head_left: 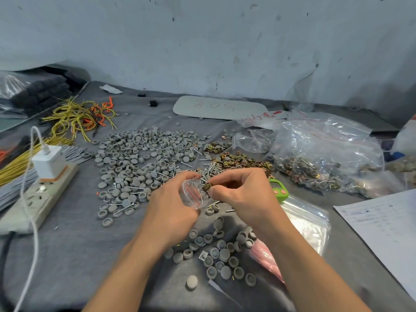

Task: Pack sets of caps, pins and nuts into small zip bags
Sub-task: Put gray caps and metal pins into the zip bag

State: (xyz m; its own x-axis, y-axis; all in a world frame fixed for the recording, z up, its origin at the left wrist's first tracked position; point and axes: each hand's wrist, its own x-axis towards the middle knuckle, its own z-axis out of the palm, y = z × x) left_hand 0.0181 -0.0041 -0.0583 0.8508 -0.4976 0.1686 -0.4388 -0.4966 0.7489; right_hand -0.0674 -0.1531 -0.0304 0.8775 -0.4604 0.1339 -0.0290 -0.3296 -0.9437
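Two hands meet above the tabletop (74,244): the left hand (171,206) curls round a small clear zip bag (194,195), while the right hand (242,194) pinches brass nuts (206,187) at its mouth. If the floppy opening sags, nuts could spill among the grey caps (224,253) below.

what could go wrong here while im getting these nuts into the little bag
1. The right hand pinches nuts at the mouth of the small zip bag. The opening looks narrow, so one may slip and get lost among the loose caps below.
2. The left hand holds only thin film, which might fold shut.
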